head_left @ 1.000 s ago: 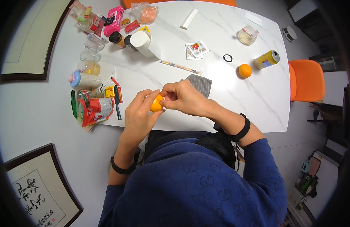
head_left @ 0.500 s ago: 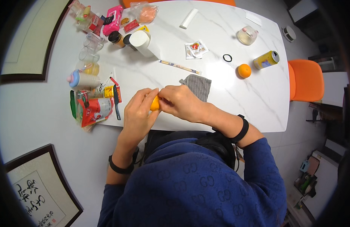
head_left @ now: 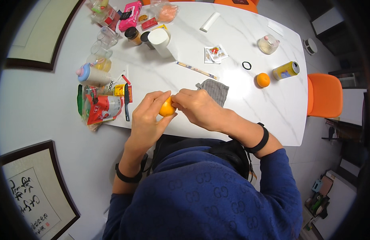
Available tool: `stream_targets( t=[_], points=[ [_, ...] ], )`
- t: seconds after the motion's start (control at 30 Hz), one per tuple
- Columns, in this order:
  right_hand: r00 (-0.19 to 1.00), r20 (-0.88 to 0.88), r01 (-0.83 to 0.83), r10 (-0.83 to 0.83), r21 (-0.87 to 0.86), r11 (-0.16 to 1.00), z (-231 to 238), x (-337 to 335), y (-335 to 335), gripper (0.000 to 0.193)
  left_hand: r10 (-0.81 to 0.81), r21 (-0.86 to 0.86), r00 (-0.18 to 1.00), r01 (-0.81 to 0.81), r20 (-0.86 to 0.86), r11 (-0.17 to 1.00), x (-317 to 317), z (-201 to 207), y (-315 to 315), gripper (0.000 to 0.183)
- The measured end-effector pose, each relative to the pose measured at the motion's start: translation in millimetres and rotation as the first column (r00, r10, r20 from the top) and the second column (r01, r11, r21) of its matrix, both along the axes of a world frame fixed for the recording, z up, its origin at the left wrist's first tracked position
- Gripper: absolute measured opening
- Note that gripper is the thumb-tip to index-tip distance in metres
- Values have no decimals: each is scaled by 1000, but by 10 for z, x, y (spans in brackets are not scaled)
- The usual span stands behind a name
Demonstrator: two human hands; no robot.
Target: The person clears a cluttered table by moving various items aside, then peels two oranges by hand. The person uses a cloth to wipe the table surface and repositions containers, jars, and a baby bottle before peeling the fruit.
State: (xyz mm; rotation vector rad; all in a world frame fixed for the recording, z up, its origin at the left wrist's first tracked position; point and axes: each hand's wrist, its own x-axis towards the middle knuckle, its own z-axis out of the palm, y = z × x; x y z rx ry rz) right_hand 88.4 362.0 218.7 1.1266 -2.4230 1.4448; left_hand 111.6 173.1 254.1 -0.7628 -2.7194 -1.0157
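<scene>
My left hand [head_left: 148, 113] is wrapped round a small orange [head_left: 167, 108] above the table's near edge, its thumb below the fruit and its fingers over the top. The fingertips of my right hand [head_left: 199, 108] are bent together and press on the orange's right side. Whether they have any peel between them is hidden. Just beyond my right hand lies a folded grey striped cloth [head_left: 215, 91]. A second orange [head_left: 263, 80] rests on the table to the right, beside a yellow can [head_left: 286, 71].
On the left stand a blue-capped bottle [head_left: 93, 75], clear glasses [head_left: 101, 49], a red snack bag [head_left: 105, 108] and a dark-handled knife [head_left: 127, 102]. A white paper roll [head_left: 160, 41], wrapped chopsticks [head_left: 197, 70], small packets [head_left: 216, 54], a black ring [head_left: 246, 65] and a glass jar [head_left: 268, 44] lie farther off.
My left thumb has moved down and away from the fingers, so more of the orange shows. My right fingertips stay at its side. The whole view has shifted slightly.
</scene>
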Motion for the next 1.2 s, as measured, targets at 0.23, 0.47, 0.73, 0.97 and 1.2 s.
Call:
stream_targets(
  t=[0.23, 0.47, 0.73, 0.97, 1.2],
  points=[
    [978, -106, -152, 182, 241, 958, 143, -9, 64, 17, -54, -40, 992, 59, 114, 997, 94, 55, -21, 48],
    [979, -162, -94, 127, 196, 976, 104, 94, -20, 17, -17, -36, 993, 21, 116, 999, 156, 2, -26, 52],
    [976, -204, -33, 72, 192, 981, 90, 146, -95, 21, -19, -29, 998, 21, 62, 999, 197, 6, -73, 49],
    [995, -67, -60, 69, 138, 989, 115, 180, -74, 21, -50, 1, 996, 50, 69, 999, 223, 45, -101, 44],
    [994, -106, -21, 32, 110, 994, 162, 165, -98, 18, -60, 13, 998, 60, 16, 998, 187, 36, -87, 43]
  ],
)
